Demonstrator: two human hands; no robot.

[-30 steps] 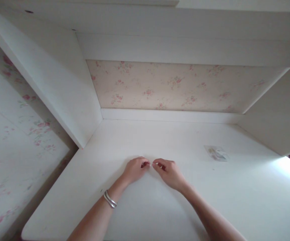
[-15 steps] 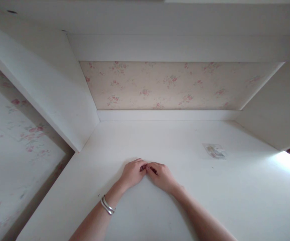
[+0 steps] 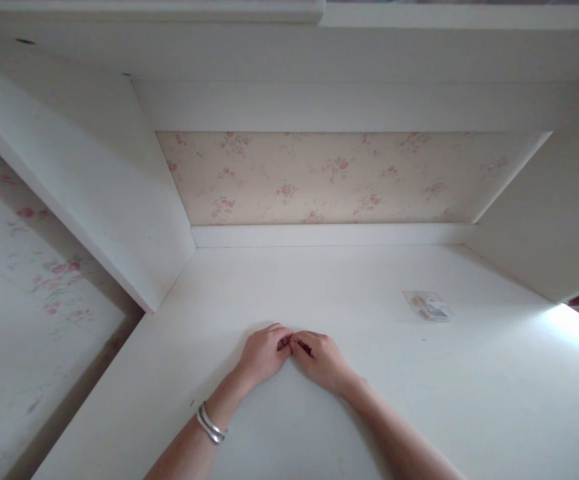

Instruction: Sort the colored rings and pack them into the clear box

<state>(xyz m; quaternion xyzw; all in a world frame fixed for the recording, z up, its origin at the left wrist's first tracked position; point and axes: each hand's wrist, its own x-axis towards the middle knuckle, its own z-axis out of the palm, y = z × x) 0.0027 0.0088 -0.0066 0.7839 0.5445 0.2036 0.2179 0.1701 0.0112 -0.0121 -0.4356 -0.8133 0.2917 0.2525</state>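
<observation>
Fingertip to fingertip, my two hands meet low over the white desktop (image 3: 289,287). My left hand (image 3: 265,350) is closed in a pinch, its thumb and forefinger pressed together, and a silver bangle (image 3: 210,425) circles that wrist. Curled the same way, my right hand (image 3: 322,360) touches the left at the fingertips. Whatever lies between the fingers is hidden or too small to make out. Beyond the right hand, a small clear plastic bag (image 3: 427,306) with little pieces inside lies flat on the desktop.
White side panels rise at the left (image 3: 94,180) and the right (image 3: 534,220). A shelf (image 3: 269,53) spans overhead. Floral wallpaper (image 3: 309,177) covers the back above a low white strip (image 3: 329,235). A small dark speck (image 3: 192,403) lies left of my forearm.
The view has tilted up slightly, so everything sits a little lower in the picture. My hands keep nearly the same pinched pose, fingertips together; the plastic bag has stayed in place.
</observation>
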